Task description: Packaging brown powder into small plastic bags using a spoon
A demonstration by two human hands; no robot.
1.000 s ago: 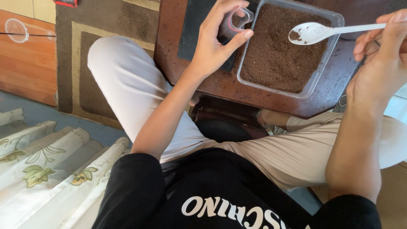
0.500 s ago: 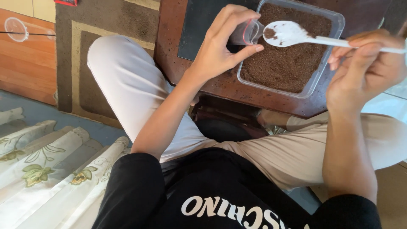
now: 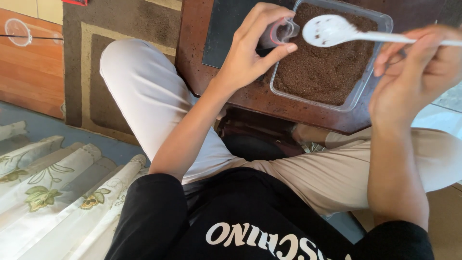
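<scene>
The left hand [image 3: 250,58] is gripping a small cup [image 3: 278,33] over the tub [image 3: 358,98], while the right hand [image 3: 418,72] is pinching a spoon [image 3: 332,30].

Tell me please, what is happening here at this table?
A seated person holds a small clear cup in the left hand, at the edge of a clear plastic tub of dark brown grains. The right hand holds a white plastic spoon over the tub, its bowl next to the cup. Only a few specks are on the spoon. The tub sits on a dark wooden table.
</scene>
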